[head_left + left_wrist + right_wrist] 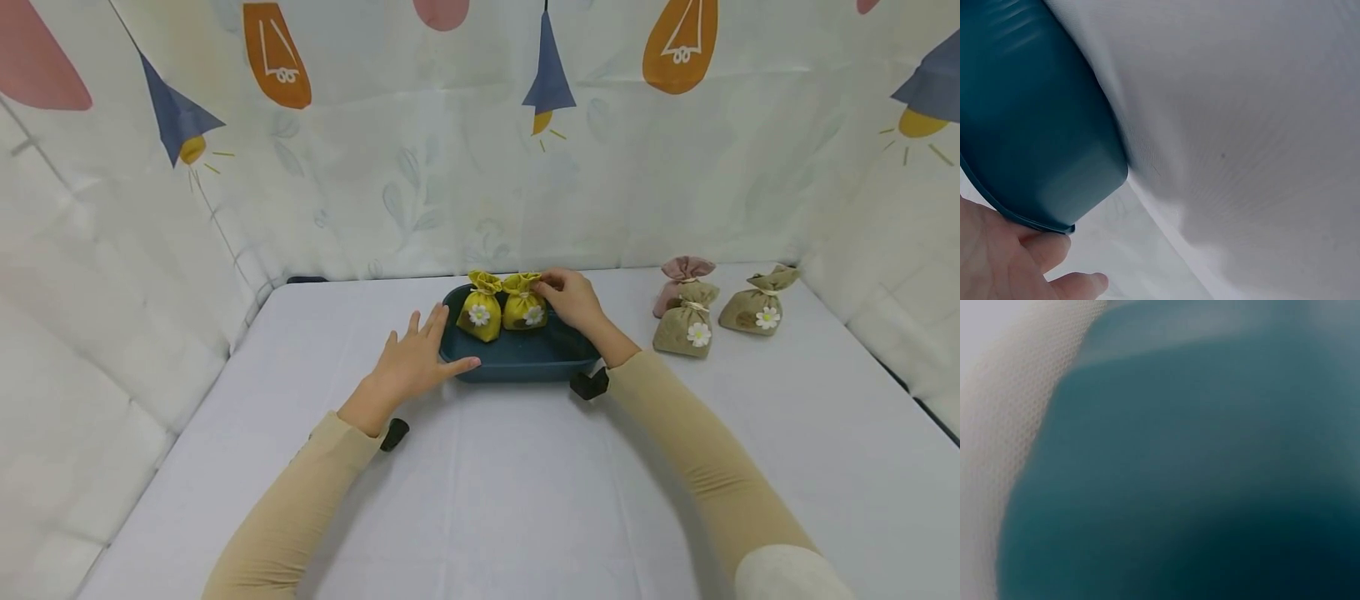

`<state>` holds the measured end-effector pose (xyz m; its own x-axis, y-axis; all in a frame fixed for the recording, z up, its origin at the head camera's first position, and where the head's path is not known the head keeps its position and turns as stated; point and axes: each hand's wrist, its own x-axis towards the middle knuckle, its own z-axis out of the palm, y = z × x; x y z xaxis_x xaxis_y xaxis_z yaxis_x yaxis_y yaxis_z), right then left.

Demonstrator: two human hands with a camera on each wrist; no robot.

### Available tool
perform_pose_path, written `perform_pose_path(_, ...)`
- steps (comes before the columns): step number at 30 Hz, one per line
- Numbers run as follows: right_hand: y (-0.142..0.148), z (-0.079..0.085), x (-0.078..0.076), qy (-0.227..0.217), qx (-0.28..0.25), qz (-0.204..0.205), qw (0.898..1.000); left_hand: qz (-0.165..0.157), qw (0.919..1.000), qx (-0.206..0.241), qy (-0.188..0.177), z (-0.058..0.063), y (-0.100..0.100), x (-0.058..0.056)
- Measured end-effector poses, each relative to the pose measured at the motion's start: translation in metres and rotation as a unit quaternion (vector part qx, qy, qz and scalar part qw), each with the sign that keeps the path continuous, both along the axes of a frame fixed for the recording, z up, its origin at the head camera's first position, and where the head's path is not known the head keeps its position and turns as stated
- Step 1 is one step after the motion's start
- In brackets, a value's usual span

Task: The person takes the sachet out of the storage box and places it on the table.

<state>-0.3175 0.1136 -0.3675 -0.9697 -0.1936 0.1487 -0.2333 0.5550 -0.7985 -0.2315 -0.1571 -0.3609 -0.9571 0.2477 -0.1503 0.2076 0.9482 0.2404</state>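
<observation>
A dark teal basin [517,371] stands near the table's back edge, with two yellow drawstring pouches inside it. The left yellow pouch [480,321] sits upright, a white flower on its front. Beside it is the right yellow pouch [522,302], whose gathered top my right hand [572,300] pinches from the right. My left hand [411,358] lies with spread, straight fingers against the basin's left rim. In the left wrist view, fingers [1047,250] touch the rim of the basin [1041,125]. Only the blurred basin wall [1179,425] and a sleeve show in the right wrist view.
Right of the basin, a pink pouch [667,296] stands partly behind a tan pouch [682,332]. Another tan pouch [759,304] leans farther right. A white cloth covers the table [525,500]; patterned curtains [465,167] hang behind and at the sides.
</observation>
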Motion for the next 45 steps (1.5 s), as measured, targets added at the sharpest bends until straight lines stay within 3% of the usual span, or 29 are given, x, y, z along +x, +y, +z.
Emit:
perform_pose_path(5, 0.002, 0.000, 0.000, 0.010, -0.016, -0.004, 1.000, 0.002, 1.0000, -0.001, -0.002, 0.002, 0.001, 0.000)
perform_pose_path(15, 0.009, 0.011, 0.004, -0.017, -0.077, 0.004, 0.997, 0.000, 1.0000, 0.000, -0.001, 0.000, -0.001, 0.000)
perform_pose_path(35, 0.030, 0.032, 0.016, -0.010, -0.075, 0.049, 0.996, 0.002, 1.0000, 0.000, 0.005, -0.004, -0.002, -0.002)
perform_pose_path(45, 0.046, 0.040, 0.023, 0.004, -0.069, 0.050, 0.996, 0.002, 0.9999, -0.009, 0.006, -0.004, -0.001, -0.003)
